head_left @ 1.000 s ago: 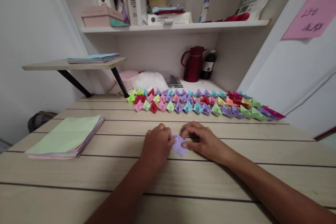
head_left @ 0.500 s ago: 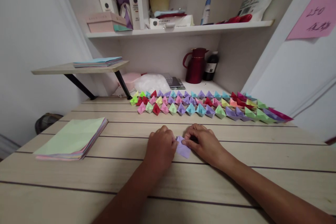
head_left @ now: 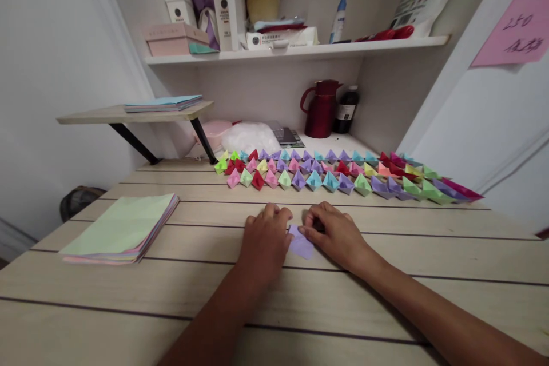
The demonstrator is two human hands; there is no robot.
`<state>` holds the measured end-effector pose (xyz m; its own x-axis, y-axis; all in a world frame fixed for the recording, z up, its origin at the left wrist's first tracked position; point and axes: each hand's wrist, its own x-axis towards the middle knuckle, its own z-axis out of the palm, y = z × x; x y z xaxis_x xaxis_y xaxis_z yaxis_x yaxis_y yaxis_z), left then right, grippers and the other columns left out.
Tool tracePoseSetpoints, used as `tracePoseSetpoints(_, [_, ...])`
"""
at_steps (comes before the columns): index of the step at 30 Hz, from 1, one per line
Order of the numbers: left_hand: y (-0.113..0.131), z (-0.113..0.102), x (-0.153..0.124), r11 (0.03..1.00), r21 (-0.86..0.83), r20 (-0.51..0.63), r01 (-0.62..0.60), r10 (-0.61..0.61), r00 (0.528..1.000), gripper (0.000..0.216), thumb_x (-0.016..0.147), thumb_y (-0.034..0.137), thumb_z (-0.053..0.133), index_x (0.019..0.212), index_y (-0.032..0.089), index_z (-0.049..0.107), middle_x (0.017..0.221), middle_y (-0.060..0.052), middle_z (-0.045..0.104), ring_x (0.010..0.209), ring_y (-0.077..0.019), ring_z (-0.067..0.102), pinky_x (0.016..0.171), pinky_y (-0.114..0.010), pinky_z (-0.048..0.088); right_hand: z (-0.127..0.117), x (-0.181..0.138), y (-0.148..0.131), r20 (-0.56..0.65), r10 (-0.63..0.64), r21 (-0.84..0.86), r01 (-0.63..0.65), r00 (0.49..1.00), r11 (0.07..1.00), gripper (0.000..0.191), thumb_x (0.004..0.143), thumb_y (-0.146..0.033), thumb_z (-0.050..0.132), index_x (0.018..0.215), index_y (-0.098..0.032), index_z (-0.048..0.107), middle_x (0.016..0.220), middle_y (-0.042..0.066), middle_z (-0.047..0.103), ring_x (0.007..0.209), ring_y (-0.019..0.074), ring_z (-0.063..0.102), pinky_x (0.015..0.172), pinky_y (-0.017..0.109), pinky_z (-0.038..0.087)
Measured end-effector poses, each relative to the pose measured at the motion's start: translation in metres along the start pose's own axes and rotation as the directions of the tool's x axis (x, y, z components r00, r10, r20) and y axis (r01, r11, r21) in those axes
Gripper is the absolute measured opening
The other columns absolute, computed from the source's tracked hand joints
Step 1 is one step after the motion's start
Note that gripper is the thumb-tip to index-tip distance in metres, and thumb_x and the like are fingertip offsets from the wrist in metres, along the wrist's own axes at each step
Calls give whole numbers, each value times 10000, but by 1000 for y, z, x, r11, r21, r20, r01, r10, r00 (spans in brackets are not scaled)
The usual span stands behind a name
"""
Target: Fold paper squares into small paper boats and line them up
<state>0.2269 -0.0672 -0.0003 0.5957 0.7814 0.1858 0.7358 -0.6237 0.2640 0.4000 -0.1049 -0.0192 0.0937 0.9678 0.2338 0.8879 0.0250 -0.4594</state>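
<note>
- Purple paper (head_left: pixel 302 245): lies on the table (head_left: pixel 369 309), well in from its left edge, between both hands.
- Left hand (head_left: pixel 266 240): at the paper's left side; thumb and forefinger spread apart.
- Right hand (head_left: pixel 334 234): thumb and forefinger pinch the paper's right side.
- Paper boats (head_left: pixel 314 181): rows along the table's back edge.
- Paper stack (head_left: pixel 120 223): near the table's left edge, pale green sheet uppermost.

Room separates paper stack (head_left: pixel 122 226) from left hand (head_left: pixel 265 238) (paper boats (head_left: pixel 345 184) stand beyond).
</note>
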Motion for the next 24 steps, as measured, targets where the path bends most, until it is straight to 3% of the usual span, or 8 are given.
tracePoseSetpoints(2, [-3,0,1,999,-27,10,-45,45,999,316,861,237,546,1167,317,541,1237,-41,515,1102,-223,530,842,-367,366,0,0,1,1,-16,1,16,1000,1000,160,825,-386,587,774,-235,587,837,8,586,827,203,574,736,337,330])
tracePoseSetpoints(6, [-7,0,2,997,-26,57,-71,72,996,235,877,257,519,1070,336,628,1200,-35,546,1076,-216,550,844,-375,364,0,0,5,-16,-45,22,45,999,999,144,822,-375,596,775,-238,597,822,9,586,795,193,570,729,332,355])
tracePoseSetpoints(10, [-8,-1,3,997,-21,58,-72,73,996,258,871,274,529,1086,358,643,1213,-35,547,1058,-217,564,850,-389,367,-3,2,12,2,-93,176,91,996,980,121,830,-322,575,758,-231,607,802,14,597,768,179,572,709,308,401])
tracePoseSetpoints(14, [-8,-3,3,997,-3,73,-80,80,994,266,877,278,511,1095,354,643,1217,-35,548,1049,-216,572,848,-390,377,-6,4,14,10,-89,293,82,996,953,216,867,-361,525,728,-222,614,789,14,618,765,175,578,705,297,413])
tracePoseSetpoints(20, [-8,-5,3,995,17,90,-94,92,992,278,886,281,491,1112,356,636,1215,-38,551,1062,-223,570,856,-404,388,-6,4,6,32,-79,121,74,996,990,127,776,-353,661,745,-236,623,790,10,610,793,193,558,729,316,383])
tracePoseSetpoints(24, [-11,-6,3,991,18,101,-132,129,986,284,897,289,479,1130,358,626,1257,-45,537,1091,-226,562,868,-417,387,-8,3,9,56,-112,105,106,992,989,66,797,-295,631,765,-239,619,813,13,601,800,188,553,738,320,383])
